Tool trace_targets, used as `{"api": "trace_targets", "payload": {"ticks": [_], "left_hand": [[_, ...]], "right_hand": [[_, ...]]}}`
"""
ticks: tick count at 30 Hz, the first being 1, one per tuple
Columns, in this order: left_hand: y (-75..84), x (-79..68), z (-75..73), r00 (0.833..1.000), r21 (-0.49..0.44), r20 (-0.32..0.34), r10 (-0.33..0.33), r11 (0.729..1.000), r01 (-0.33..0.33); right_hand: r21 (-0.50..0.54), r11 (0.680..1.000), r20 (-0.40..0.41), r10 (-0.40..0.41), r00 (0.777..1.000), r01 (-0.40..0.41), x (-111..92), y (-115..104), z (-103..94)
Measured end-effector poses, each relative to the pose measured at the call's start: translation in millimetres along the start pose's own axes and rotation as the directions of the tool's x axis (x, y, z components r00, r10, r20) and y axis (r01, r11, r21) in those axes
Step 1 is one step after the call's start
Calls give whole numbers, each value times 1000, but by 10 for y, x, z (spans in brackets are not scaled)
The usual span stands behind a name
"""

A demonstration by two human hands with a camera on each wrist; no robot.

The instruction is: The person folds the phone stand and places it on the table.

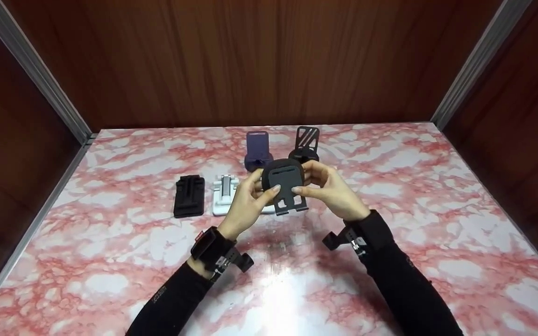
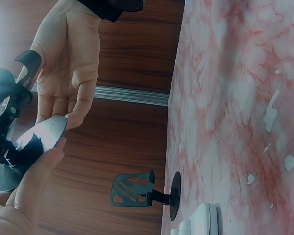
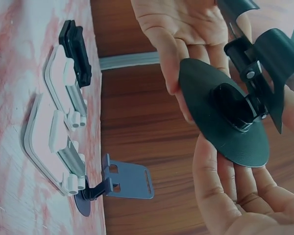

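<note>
Both hands hold up a dark grey phone stand [image 1: 284,184] above the table. Its slotted backrest faces the head camera, and its round base [image 3: 201,103] shows behind it in the right wrist view. My left hand [image 1: 245,203] grips one side, thumb on the backrest's lower part. From the other side my right hand [image 1: 334,189] grips it, thumb pressing the front and fingers behind. In the right wrist view, the right hand's fingers [image 3: 210,178] lie along the base's edge. The hinged arm [image 3: 245,73] joins base and backrest.
Behind the hands stand a purple phone stand [image 1: 258,144] and a black one with slanted cutouts [image 1: 307,139]. To the left lie a folded black stand [image 1: 189,198] and two folded white stands [image 3: 63,81], one partly hidden by the left hand. Wood-grain panels enclose the marbled table [image 1: 437,224].
</note>
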State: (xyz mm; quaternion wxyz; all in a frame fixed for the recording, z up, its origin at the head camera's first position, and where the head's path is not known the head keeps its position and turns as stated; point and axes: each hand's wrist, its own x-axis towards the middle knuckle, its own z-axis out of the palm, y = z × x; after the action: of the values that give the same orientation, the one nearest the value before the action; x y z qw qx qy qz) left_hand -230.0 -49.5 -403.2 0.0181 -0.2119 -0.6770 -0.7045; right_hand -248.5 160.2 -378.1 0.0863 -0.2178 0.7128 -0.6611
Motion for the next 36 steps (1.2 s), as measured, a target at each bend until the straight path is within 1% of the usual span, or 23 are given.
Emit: {"api": "trace_targets", "payload": {"ticks": [3, 6, 12, 16, 22, 27, 30, 31, 33, 34, 35, 36], "left_hand": [[1, 1, -2, 1000, -28, 17, -15, 999, 16], [-4, -9, -8, 999, -31, 24, -27, 999, 28], [-25, -10, -10, 999, -5, 15, -28, 1000, 28], [-31, 0, -4, 999, -8, 13, -33, 999, 33], [-63, 16, -6, 1000, 12, 6, -26, 1000, 26], [-80, 14, -15, 999, -27, 12, -49, 998, 50], [-92, 12, -18, 998, -42, 14, -58, 997, 58], [-92, 10, -20, 998, -32, 17, -58, 998, 59], [-93, 11, -33, 999, 39, 17, -38, 999, 37], [-89, 10, -45, 1000, 104, 14, -24, 994, 22], [-82, 7, -60, 1000, 184, 8, -7, 983, 6], [-69, 5, -79, 1000, 269, 0, 17, 963, -17]], "right_hand": [[23, 1000, -3, -5, 1000, 5, -1, 10, 10], [28, 1000, -12, -4, 1000, 5, -4, 35, 26], [-25, 1000, -46, -8, 999, 7, -2, 45, 56], [-30, 999, -65, -18, 998, 16, 9, 53, 67], [-45, 999, -74, -23, 997, 20, 11, 62, 76], [-61, 998, -83, -24, 996, 19, 10, 63, 79], [-35, 999, -82, -9, 997, 7, 9, 67, 78], [-25, 1000, -79, -2, 997, 0, 9, 69, 74], [0, 1000, -70, 18, 997, -18, 11, 61, 58], [15, 1000, -65, 26, 998, -25, 11, 57, 40], [25, 999, -64, 30, 997, -29, 12, 55, 13], [32, 999, -67, 37, 997, -35, 11, 51, -21]]}}
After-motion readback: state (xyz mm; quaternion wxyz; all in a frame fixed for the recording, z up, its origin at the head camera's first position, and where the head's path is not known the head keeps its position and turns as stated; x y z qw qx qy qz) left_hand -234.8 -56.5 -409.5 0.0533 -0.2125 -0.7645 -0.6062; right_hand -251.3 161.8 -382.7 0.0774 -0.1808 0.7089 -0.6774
